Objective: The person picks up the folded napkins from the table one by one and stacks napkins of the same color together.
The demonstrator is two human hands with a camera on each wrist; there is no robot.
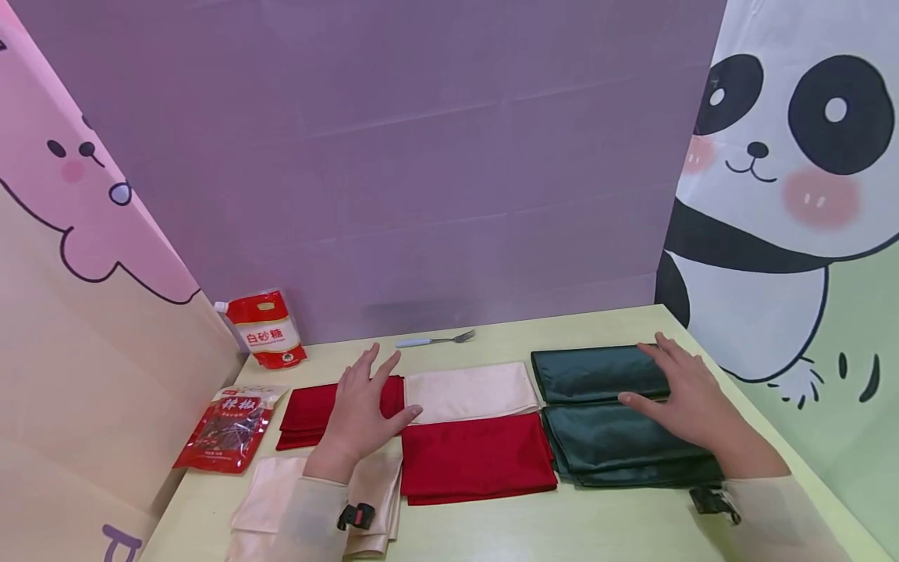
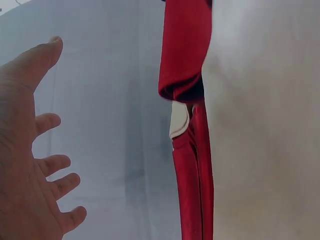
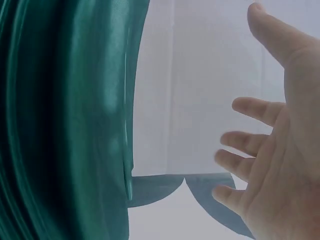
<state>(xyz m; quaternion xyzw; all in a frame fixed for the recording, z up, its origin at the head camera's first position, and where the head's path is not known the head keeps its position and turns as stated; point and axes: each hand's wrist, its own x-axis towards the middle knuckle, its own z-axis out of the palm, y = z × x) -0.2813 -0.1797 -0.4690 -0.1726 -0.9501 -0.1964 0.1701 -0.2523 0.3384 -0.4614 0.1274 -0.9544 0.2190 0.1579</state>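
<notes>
My left hand (image 1: 360,414) is held with fingers spread over the back-left folded red cloth (image 1: 309,410), holding nothing. Below its wrist lies a folded cream cloth (image 1: 375,499), partly hidden by the sleeve. My right hand (image 1: 691,406), fingers apart and also holding nothing, overlaps two folded dark green cloths, one at the back (image 1: 590,375) and one in front (image 1: 618,453). Between the hands, a pale cream cloth (image 1: 470,390) lies behind another folded red cloth (image 1: 477,460). The left wrist view shows red cloth edges (image 2: 190,185); green folds (image 3: 95,120) fill the right wrist view's left side.
A red-and-white bag of sugar (image 1: 270,332) stands at the back left corner, with a red packet of dried chillies (image 1: 228,433) in front of it. A fork (image 1: 438,339) with a pale handle lies near the purple back wall (image 1: 449,195). Printed side walls flank the table.
</notes>
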